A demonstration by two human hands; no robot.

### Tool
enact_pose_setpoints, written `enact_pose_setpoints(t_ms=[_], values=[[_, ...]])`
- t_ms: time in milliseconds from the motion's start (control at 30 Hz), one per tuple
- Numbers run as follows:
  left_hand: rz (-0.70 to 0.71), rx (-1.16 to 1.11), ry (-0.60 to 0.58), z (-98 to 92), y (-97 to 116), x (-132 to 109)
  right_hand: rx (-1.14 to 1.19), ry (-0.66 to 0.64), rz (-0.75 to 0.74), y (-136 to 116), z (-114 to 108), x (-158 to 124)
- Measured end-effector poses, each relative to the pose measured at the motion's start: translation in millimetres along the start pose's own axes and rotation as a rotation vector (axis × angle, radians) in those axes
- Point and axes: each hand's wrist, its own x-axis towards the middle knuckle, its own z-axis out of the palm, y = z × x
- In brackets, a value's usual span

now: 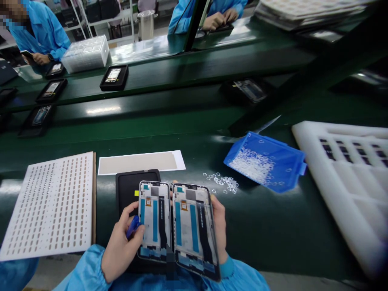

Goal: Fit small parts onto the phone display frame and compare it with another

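Observation:
Two open phone frames with blue strips and black flex cables lie side by side over a black fixture pad (131, 186). My left hand (123, 242) grips the left phone frame (154, 220) at its left edge and pinches a small blue tool (132, 226) against it. My right hand (220, 228) is wrapped round the right edge of the right phone frame (194, 230), fingers behind it. Both sleeves are blue.
A white sheet of small tan stickers (50, 206) lies at the left, a tan strip on white backing (141, 162) behind the pad. A blue bin (266, 161) and loose clear small parts (222, 182) sit right, then a white foam tray (342, 178). Other workers stand beyond the conveyor.

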Motion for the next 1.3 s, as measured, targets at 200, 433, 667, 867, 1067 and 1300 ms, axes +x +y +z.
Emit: enact_pose_setpoints(t_ms=[200, 433, 667, 867, 1067, 1300], values=[[0.002, 0.013, 0.011, -0.6, 1.0, 0.8, 0.039, -0.016, 0.093, 1.3, -4.4, -2.4], [0.005, 0.018, 0.009, 1.3, 6.2, 0.7, 0.084, -0.027, 0.108, -1.2, 2.6, -3.8], [0.025, 0.05, 0.017, 0.5, 8.2, -1.8, 0.038, -0.01, 0.079, 1.2, -3.6, -1.7], [0.04, 0.076, 0.027, 1.4, 10.7, -1.2, 0.047, 0.021, 0.03, 3.8, -7.0, -1.0], [0.041, 0.093, 0.016, 0.6, 9.2, 0.0, 0.028, 0.057, -0.034, 3.3, -4.0, -1.1], [0.048, 0.088, 0.016, 0.1, 8.0, -1.4, 0.021, -0.002, 0.041, 1.2, -1.3, -4.2]])
